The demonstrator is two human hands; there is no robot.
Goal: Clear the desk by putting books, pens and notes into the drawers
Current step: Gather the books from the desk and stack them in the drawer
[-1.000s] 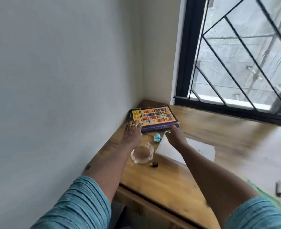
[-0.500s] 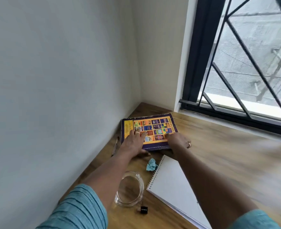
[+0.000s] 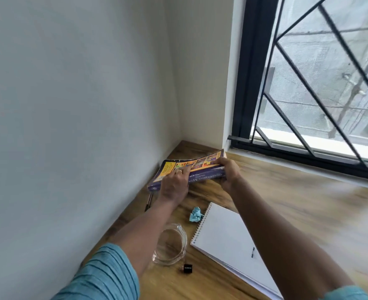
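A thick purple book with a yellow and orange cover (image 3: 202, 163) is lifted off the wooden desk (image 3: 287, 204) near the far left corner, its spine facing me. My left hand (image 3: 174, 185) grips its near left part, fingers over the cover. My right hand (image 3: 228, 172) grips its right end. A white spiral notebook (image 3: 224, 237) lies flat on the desk below my right forearm. A dark pen (image 3: 149, 201) lies by the wall under the book's left end. A crumpled blue note (image 3: 195, 215) sits beside the notebook's top corner.
A clear glass bowl (image 3: 171, 245) stands under my left forearm, with a small black block (image 3: 187, 268) beside it. The white wall runs along the desk's left edge. A black window frame with a grille (image 3: 308, 105) borders the far side.
Both hands took hold of the book, which lay flat on the desk, and raised its near edge off the surface. The view moved closer to the corner.
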